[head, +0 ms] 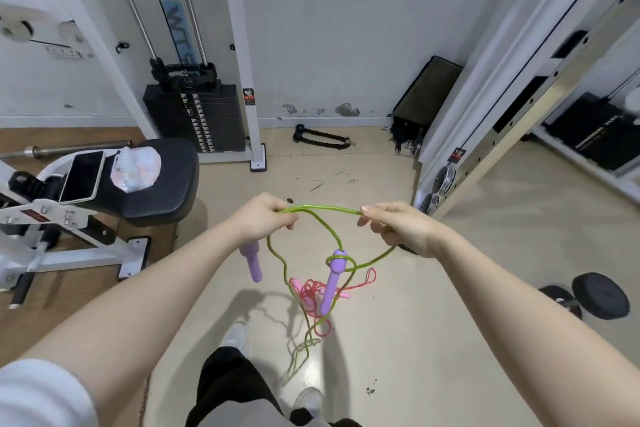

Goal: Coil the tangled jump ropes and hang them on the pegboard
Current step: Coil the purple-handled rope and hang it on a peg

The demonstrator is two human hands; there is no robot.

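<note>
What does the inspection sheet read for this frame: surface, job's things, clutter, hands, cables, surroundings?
Surface: beige floor, scuffed.
Job's things: green rope stretched between both hands, wound round one purple handle; pink rope tangled on the floor; pegboard not in view.
Clutter: phone and plastic bag on bench.
Hands: left hand and right hand each pinch the green rope.
Cables: nothing seen.
Surroundings: weight stack, dumbbell, wall.

**Home gym corner**

White wall [346, 28] meets a beige floor [467, 340]. A weight stack [201, 121] stands in a white frame [242, 45]; a black padded bench [162, 180] sits left, a dumbbell [599, 295] right.
</note>
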